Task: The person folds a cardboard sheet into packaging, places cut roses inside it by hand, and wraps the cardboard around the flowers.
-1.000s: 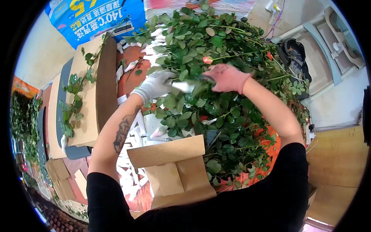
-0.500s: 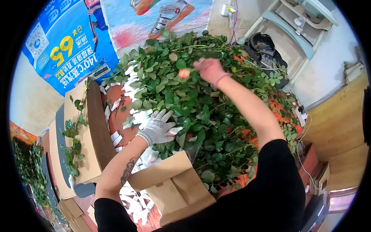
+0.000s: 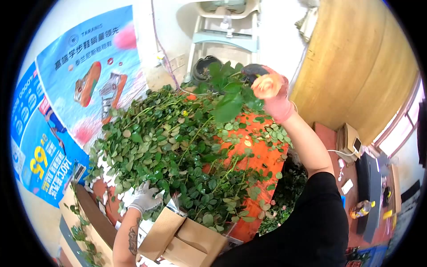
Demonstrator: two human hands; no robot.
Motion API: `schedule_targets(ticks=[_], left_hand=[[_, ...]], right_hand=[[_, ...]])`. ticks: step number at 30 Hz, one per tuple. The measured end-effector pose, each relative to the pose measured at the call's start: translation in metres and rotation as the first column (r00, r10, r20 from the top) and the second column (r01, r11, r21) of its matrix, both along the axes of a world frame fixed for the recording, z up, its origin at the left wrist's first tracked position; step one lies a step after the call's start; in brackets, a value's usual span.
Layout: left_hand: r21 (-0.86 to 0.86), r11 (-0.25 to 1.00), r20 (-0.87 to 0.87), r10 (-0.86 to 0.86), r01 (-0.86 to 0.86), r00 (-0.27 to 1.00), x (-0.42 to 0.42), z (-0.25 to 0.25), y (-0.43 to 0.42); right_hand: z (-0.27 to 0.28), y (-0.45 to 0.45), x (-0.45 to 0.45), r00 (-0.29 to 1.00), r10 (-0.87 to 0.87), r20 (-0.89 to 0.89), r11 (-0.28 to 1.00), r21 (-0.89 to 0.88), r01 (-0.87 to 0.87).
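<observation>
My right hand (image 3: 279, 100), in a pink and dark glove, is raised over the far right part of the table and closed around a rose. The peach-orange bloom of the rose (image 3: 267, 86) faces me, and its large green leaves (image 3: 230, 100) stick out to the left. My left hand (image 3: 147, 197), in a white glove, rests with fingers spread at the near left edge of a big heap of leafy rose stems (image 3: 164, 142). White paper-like strips (image 3: 106, 171) lie under and beside the heap.
An open cardboard box (image 3: 191, 240) stands at the near edge of the red-orange table (image 3: 262, 171). More cardboard (image 3: 84, 222) with a leafy stem is at left. Behind are a high chair (image 3: 224, 40), a black container (image 3: 202, 69) and posters (image 3: 89, 66). A bottle (image 3: 362, 209) stands right.
My view has swung to the right. My right hand has moved from above the heap out to the right with the rose. My left hand stays at the heap's near left edge.
</observation>
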State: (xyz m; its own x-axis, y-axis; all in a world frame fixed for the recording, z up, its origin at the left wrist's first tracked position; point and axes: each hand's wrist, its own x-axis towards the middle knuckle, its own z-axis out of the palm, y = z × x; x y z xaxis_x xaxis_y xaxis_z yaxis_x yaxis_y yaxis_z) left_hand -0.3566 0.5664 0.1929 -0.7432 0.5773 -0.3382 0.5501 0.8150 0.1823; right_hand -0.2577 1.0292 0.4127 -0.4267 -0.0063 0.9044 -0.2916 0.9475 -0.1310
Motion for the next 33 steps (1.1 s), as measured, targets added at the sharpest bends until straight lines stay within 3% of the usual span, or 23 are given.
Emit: schedule_targets(ticks=[1,3,4,8,9,10,12,15,16,17,18,20,21,22,23,24,25,26,28,29,30,31,33], left_hand=[[0.012,1.0,0.007,0.015,-0.015,1.0,0.001,0.0,0.0],[-0.027,1.0,-0.032,-0.017,0.016,0.999,0.003,-0.002,-0.002],[-0.027,0.999,-0.07,-0.031,0.029,0.997,0.0,-0.004,-0.003],[0.128,0.989,-0.259,-0.034,0.07,0.965,0.003,-0.013,-0.015],[0.194,0.979,-0.307,0.002,0.061,0.952,0.0,-0.017,-0.023],[0.295,0.941,-0.378,-0.045,0.166,0.925,-0.017,-0.039,-0.043],[0.218,0.974,-0.364,0.02,0.064,0.931,-0.017,-0.038,-0.055],[0.239,0.97,-0.316,0.04,0.039,0.948,-0.028,-0.046,-0.072],[0.247,0.968,-0.299,0.036,0.041,0.954,-0.029,-0.044,-0.073],[0.252,0.968,-0.293,0.057,0.019,0.954,-0.029,-0.046,-0.07],[0.237,0.972,-0.344,0.072,0.012,0.936,-0.03,-0.047,-0.069],[0.153,0.983,-0.401,0.16,-0.106,0.902,-0.009,-0.019,-0.055],[0.07,0.971,-0.358,0.237,-0.227,0.903,-0.006,-0.018,-0.056],[0.109,0.982,-0.312,0.183,-0.156,0.932,0.003,-0.017,-0.06],[0.003,0.979,-0.3,0.196,-0.204,0.934,0.015,-0.012,-0.059],[-0.009,0.98,-0.375,0.179,-0.197,0.91,0.009,-0.036,-0.069],[-0.061,0.977,-0.345,0.173,-0.206,0.923,0.01,-0.021,-0.062],[-0.042,0.981,-0.345,0.165,-0.191,0.924,0.002,-0.024,-0.067],[0.016,0.977,-0.274,0.208,-0.212,0.939,-0.01,-0.018,-0.073],[0.052,0.975,-0.218,0.222,-0.216,0.95,-0.02,-0.018,-0.074],[0.1,0.971,-0.237,0.233,-0.215,0.943,-0.025,-0.019,-0.077],[0.151,0.966,-0.261,0.246,-0.212,0.934,-0.028,-0.02,-0.081],[0.197,0.962,-0.31,0.246,-0.192,0.918,-0.033,-0.024,-0.087]], right_hand=[[0.003,-0.004,0.016,0.987,-0.142,-0.072,0.965,0.212,0.154],[0.005,-0.002,0.039,0.965,-0.25,-0.075,0.93,0.26,0.261],[0.007,0.006,0.047,0.989,-0.066,-0.132,0.974,0.208,0.093],[0.01,0.023,0.137,0.986,-0.075,-0.15,0.995,-0.073,0.065],[0.011,0.028,0.155,0.951,0.091,-0.296,0.983,-0.127,-0.134],[0.006,0.032,0.177,0.946,-0.009,-0.323,0.981,-0.187,-0.054],[-0.007,0.041,0.21,0.936,-0.116,-0.333,0.969,-0.243,0.033],[-0.042,0.048,0.238,0.931,-0.355,-0.089,0.91,-0.26,0.322],[-0.068,0.066,0.247,0.907,-0.42,-0.023,0.89,-0.206,0.407],[-0.1,0.095,0.262,0.858,-0.512,0.042,0.859,0.016,0.512],[-0.138,0.113,0.276,0.73,-0.676,0.107,0.73,0.237,0.641],[-0.171,0.125,0.285,0.49,-0.663,0.566,0.708,0.263,0.655],[-0.198,0.165,0.286,0.35,-0.581,0.735,0.755,0.327,0.568],[-0.189,0.149,0.27,-0.016,-0.625,0.781,0.698,0.568,0.435],[-0.19,0.154,0.265,-0.002,-0.505,0.863,0.772,0.453,0.446],[-0.192,0.165,0.254,0.086,-0.564,0.821,0.77,0.486,0.413],[-0.155,0.12,0.216,-0.045,-0.48,0.876,0.763,0.443,0.471],[-0.145,0.092,0.189,0.238,-0.43,0.871,0.855,0.308,0.417],[-0.101,-0.009,0.115,0.487,-0.055,0.872,0.972,-0.066,0.227],[-0.096,-0.044,0.082,0.528,0.209,0.823,0.957,-0.283,0.063],[-0.085,-0.076,0.047,0.514,0.195,0.835,0.963,-0.063,-0.263],[-0.085,-0.113,0.024,0.452,0.271,0.85,0.944,-0.144,-0.296],[-0.134,-0.159,-0.034,0.567,0.28,0.775,0.824,0.109,-0.555]])
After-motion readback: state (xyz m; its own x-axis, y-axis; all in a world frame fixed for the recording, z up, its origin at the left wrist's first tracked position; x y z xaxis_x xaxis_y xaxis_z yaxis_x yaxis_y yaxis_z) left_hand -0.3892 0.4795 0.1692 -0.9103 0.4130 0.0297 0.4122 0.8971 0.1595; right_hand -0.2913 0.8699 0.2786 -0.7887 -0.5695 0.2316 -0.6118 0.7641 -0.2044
